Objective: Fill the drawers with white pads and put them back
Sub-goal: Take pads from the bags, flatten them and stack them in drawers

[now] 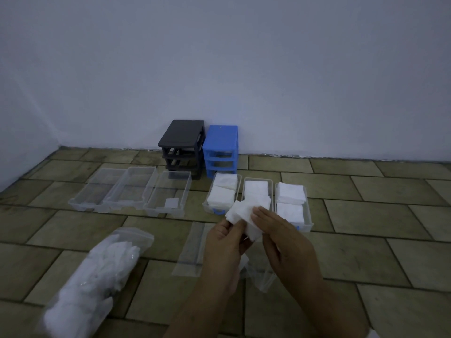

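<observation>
A small stack of white pads (240, 212) is up in both hands, just near of the middle drawer (256, 191) of the right-hand trio. The left hand (225, 236) pinches the stack's near-left edge with curled fingers, and the right hand (273, 226) pinches it from the right, thumb on top. The pads look thin, soft and square, slightly fanned and uneven at the edges. My read: square them up first, then lower them flat into the near half of that middle drawer, so they sit level like the tidy piles in the left drawer (220, 195) and the right drawer (292, 203). Further left, three clear drawers (131, 191) wait on the floor, the rightmost with only a single pad (171, 203). At far centre the dark frame (181, 145) and blue frame (220, 150) stand against the wall with open slots. Near left lies a bulging bag (97, 276) of more pads, with an empty flat bag (190, 247) beside the wrists.
</observation>
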